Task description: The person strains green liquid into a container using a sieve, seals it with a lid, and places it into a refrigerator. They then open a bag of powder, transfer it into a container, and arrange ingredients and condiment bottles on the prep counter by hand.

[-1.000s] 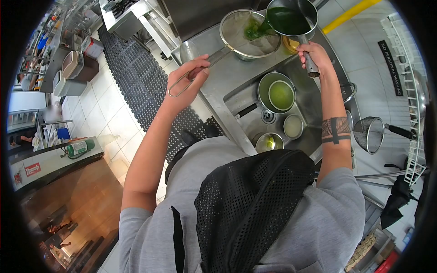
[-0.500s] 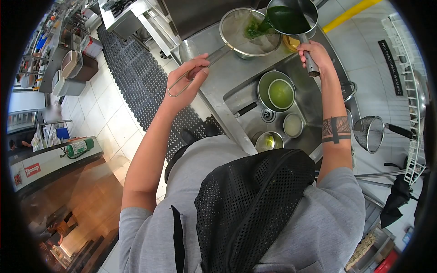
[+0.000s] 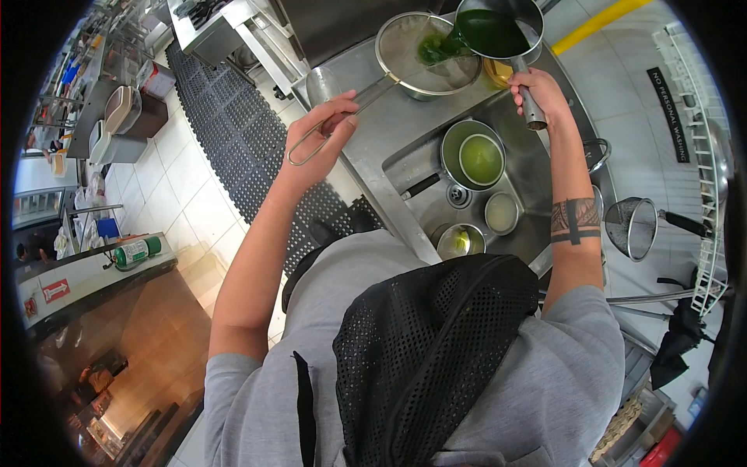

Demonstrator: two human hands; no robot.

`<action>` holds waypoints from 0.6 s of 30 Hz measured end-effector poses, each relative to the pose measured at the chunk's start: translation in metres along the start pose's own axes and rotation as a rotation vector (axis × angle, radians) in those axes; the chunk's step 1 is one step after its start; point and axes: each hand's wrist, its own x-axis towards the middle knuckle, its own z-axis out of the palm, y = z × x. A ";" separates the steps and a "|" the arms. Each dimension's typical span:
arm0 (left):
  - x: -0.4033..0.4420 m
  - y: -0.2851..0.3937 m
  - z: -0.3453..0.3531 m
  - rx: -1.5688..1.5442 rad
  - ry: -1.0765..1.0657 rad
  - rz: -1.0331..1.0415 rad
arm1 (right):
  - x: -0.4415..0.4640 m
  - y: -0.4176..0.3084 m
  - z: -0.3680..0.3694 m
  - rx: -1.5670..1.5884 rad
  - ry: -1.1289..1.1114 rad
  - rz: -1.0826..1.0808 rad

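Across the far steel counter (image 3: 369, 132), the round mesh sieve (image 3: 401, 50) sits over a metal bowl (image 3: 424, 97), mostly hidden, which probably catches the strained liquid. At its right, the saucepan (image 3: 532, 23) leans so dark green liquid (image 3: 492, 33) falls onto the mesh. The hands are apart: the right hand (image 3: 542, 95) grips the pan's handle to hold that tilt, the left hand (image 3: 319, 138) the sieve's wire handle, seemingly for steadiness.

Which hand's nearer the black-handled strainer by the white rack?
Right. The right hand, gripping the pot handle, is above and left of the strainer in view; the left hand, on the sieve handle, is much farther left, across the sink.
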 end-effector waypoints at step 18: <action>0.000 0.000 0.000 -0.013 0.002 -0.004 | 0.001 0.000 0.001 -0.008 0.015 -0.003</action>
